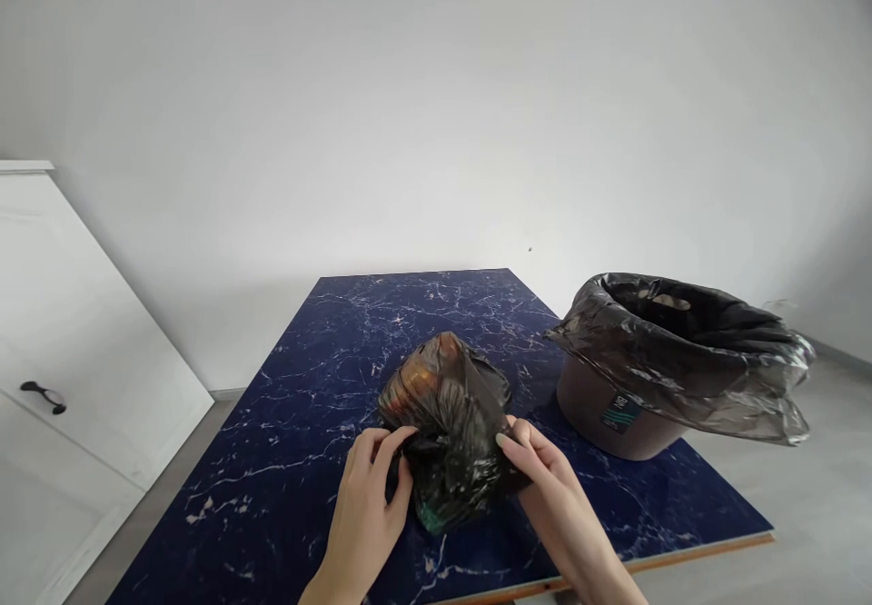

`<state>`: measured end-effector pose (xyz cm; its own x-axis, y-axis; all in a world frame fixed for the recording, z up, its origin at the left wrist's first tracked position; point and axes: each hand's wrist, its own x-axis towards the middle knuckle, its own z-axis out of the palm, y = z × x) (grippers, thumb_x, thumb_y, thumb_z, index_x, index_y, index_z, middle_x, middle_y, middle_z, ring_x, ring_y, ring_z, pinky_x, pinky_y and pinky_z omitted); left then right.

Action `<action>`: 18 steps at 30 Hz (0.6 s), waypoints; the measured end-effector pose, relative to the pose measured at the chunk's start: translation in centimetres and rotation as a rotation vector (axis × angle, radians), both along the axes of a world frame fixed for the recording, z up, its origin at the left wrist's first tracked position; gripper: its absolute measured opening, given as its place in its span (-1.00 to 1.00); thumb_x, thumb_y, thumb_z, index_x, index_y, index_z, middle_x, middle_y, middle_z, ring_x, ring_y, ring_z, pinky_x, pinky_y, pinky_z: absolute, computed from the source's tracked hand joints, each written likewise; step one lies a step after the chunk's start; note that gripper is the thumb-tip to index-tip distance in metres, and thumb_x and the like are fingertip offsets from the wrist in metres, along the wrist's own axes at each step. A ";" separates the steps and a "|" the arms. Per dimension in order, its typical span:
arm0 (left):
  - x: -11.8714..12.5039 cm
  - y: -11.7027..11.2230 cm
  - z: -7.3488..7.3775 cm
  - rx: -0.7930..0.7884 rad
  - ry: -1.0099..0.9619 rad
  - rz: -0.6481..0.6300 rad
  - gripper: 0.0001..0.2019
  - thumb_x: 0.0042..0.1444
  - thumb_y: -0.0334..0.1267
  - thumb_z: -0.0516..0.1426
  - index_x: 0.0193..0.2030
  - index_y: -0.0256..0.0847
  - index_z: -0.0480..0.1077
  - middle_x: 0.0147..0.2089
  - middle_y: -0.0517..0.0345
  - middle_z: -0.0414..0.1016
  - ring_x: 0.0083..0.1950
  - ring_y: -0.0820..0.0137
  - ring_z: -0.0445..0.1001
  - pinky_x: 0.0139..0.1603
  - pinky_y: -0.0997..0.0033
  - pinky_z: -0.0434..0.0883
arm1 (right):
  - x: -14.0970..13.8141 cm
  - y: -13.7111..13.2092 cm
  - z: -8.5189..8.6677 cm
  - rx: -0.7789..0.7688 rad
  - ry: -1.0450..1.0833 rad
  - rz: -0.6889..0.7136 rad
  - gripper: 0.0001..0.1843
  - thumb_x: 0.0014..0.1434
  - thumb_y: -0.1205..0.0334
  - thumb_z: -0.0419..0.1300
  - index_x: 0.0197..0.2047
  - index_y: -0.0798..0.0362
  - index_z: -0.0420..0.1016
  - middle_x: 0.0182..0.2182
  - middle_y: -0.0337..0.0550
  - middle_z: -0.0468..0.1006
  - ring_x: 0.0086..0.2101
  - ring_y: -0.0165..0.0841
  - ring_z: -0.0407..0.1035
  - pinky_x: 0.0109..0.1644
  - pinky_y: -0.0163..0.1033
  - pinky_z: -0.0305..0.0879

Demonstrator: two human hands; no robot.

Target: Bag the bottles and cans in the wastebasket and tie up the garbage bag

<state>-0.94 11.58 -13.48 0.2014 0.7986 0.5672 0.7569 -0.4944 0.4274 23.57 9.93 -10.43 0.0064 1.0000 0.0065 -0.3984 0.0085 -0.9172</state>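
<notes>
A filled black plastic bag [446, 419] lies near the front middle of a dark blue marbled table [327, 360]. Something orange and something green show through its film. My left hand [368, 496] pinches the bag's loose plastic on its left side, fingers curled into the folds. My right hand [545, 478] grips the plastic on the right side between thumb and fingers. Both hands are closed on the bag's gathered end, close together.
A brown bin [606, 414] lined with a black bag [681, 342] stands at the table's right edge, the liner folded over its rim. A white cabinet [74, 342] with a dark handle [44, 396] stands at the left. A white wall is behind, grey floor around.
</notes>
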 end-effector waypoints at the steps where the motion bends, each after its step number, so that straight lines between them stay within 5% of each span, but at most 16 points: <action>1: -0.1 0.0 0.0 0.004 -0.020 0.005 -0.70 0.49 -0.26 0.05 0.27 0.07 0.42 0.03 -0.02 0.48 -0.07 0.18 0.62 -0.16 0.23 0.60 | 0.1 -0.2 -0.2 -0.023 0.065 -0.011 -0.41 0.24 -0.16 0.45 -0.41 -0.05 0.15 -0.21 -0.16 0.39 -0.15 -0.24 0.34 -0.10 -0.26 0.41; 7: -1.1 0.0 0.7 -0.052 -0.301 0.026 -0.92 0.35 -0.27 0.13 -0.17 -0.06 0.46 -0.03 0.01 0.43 -0.20 0.25 0.56 -0.37 0.37 0.49 | 1.1 -1.0 -1.5 -0.053 0.261 -0.037 -0.52 0.27 -0.04 0.44 -0.40 -0.07 0.23 -0.29 -0.20 0.30 -0.26 -0.25 0.28 -0.22 -0.20 0.38; 11: -3.8 0.3 1.0 -0.006 -0.479 0.129 -0.91 0.26 -0.17 0.19 -0.26 -0.08 0.40 -0.11 0.06 0.49 -0.06 0.18 0.57 -0.09 0.26 0.56 | 1.9 -1.2 -2.7 -0.070 0.296 -0.043 -0.55 0.28 -0.03 0.44 -0.38 -0.06 0.27 -0.31 -0.24 0.22 -0.33 -0.31 0.15 -0.25 -0.20 0.31; 15: -8.1 0.4 1.3 -0.249 -0.785 0.354 -0.77 0.11 -0.06 0.30 -0.17 -0.10 0.48 -0.09 0.10 0.59 0.02 0.13 0.59 0.02 0.21 0.56 | 2.7 -1.3 -3.5 0.013 0.033 -0.033 -0.55 0.40 -0.12 0.33 -0.36 -0.06 0.29 -0.33 -0.23 0.27 -0.29 -0.29 0.17 -0.16 -0.18 0.24; 18: -10.8 -0.1 1.8 -0.194 -1.040 0.477 -0.75 0.10 -0.05 0.29 -0.19 -0.13 0.45 -0.14 0.12 0.57 0.00 0.14 0.58 -0.01 0.19 0.55 | 3.5 -0.8 -4.1 0.093 -0.244 -0.007 -0.51 0.42 -0.17 0.29 -0.38 -0.05 0.27 -0.35 -0.23 0.32 -0.29 -0.29 0.21 -0.13 -0.19 0.22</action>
